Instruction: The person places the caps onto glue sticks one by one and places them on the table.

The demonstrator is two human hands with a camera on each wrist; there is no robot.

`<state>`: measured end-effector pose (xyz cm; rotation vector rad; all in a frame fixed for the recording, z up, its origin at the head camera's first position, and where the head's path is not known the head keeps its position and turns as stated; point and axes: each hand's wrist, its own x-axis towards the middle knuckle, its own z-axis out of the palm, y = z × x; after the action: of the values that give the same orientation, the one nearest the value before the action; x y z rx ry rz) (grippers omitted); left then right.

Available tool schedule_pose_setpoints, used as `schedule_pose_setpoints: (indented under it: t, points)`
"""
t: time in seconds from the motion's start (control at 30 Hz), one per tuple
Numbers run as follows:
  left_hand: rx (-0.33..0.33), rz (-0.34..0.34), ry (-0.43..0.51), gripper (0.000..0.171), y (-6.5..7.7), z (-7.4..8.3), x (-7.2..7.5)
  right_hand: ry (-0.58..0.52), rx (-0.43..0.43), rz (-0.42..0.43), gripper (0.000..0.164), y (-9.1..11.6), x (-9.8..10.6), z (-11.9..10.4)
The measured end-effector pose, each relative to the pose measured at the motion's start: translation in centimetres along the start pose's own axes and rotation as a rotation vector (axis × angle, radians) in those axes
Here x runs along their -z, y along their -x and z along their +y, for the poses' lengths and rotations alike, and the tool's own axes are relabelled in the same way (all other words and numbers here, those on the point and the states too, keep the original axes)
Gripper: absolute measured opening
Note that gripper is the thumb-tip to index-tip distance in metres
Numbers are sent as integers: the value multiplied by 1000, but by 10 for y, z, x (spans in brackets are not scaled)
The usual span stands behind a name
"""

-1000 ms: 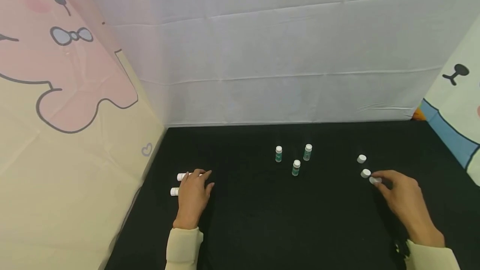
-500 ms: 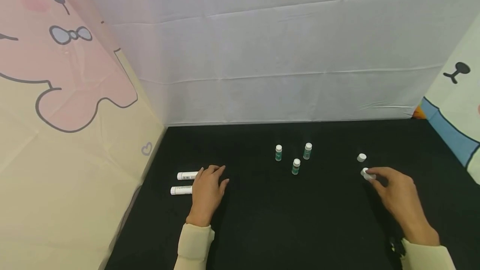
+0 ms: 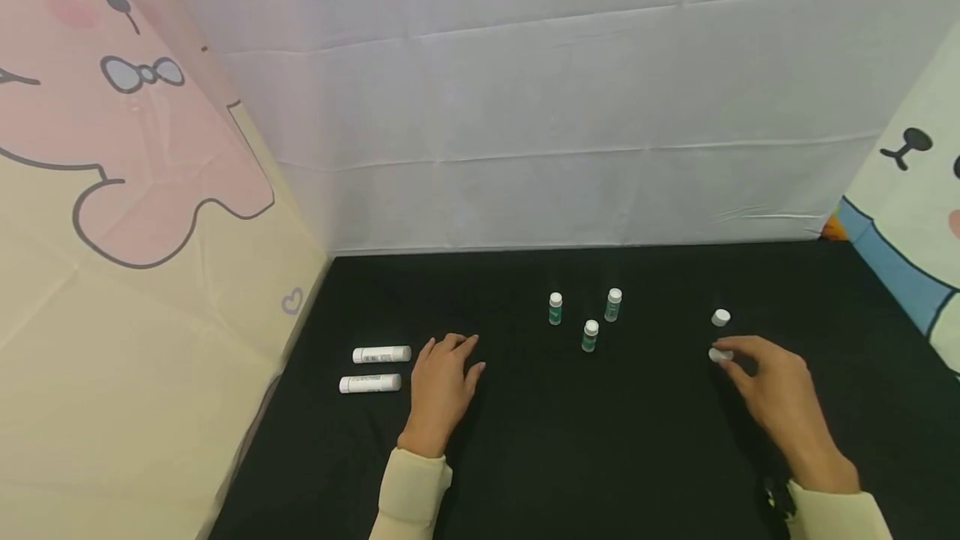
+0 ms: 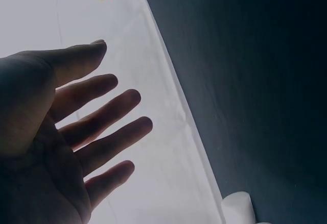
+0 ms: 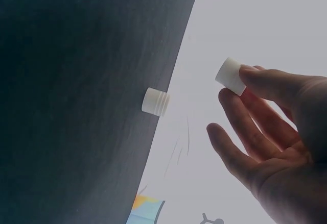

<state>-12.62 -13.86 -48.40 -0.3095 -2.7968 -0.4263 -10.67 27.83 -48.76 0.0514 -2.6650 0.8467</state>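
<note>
My right hand (image 3: 780, 394) pinches a small white cap (image 5: 230, 75) between thumb and fingertip, low over the black table. Another white cap (image 3: 721, 317) stands on the table just behind it; in the right wrist view that second cap (image 5: 155, 101) shows ridges round one end. My left hand (image 3: 438, 390) holds nothing, fingers spread and slightly bent, its palm facing the left wrist camera. Left of it lie two white tubes with small print, a farther tube (image 3: 381, 354) and a nearer tube (image 3: 370, 383), side by side.
Between the hands, farther back, three small green-labelled sticks with white caps stand upright: a left stick (image 3: 555, 308), a front stick (image 3: 590, 336) and a right stick (image 3: 612, 304). White cloth (image 3: 525, 107) hangs behind the black table (image 3: 570, 457); cartoon-printed cloth (image 3: 150, 340) borders the left.
My left hand has moved right, off the two white tubes, which now show whole. My right hand has moved left with the cap; a cap beside its fingertips no longer shows separately.
</note>
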Motion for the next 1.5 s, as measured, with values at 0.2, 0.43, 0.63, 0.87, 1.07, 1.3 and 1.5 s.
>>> schedule_pose_setpoints:
  t: [0.2,0.43,0.63,0.87,1.07,1.3,1.5]
  points:
    - [-8,-6,15,40,-1,7,-3,-7,-8,-8,28,0,-4,-4]
    - [-11,-28,31,42,0,15,-9,-18,7,-4,29,4,-9,-10]
    - [-15,-40,58,43,-1,24,-14,-44,52,33,30,5,-14,-17]
    - [-22,-56,92,44,-7,37,-19,-62,85,53,30,3,-19,-26]
    - [-39,-56,83,45,-12,49,-25,-73,110,61,30,1,-23,-30]
    - [-52,-63,87,45,-14,60,-34,-77,136,75,31,-1,-28,-35]
    - [-55,-75,88,45,-15,68,-39,-84,145,78,31,-1,-33,-40]
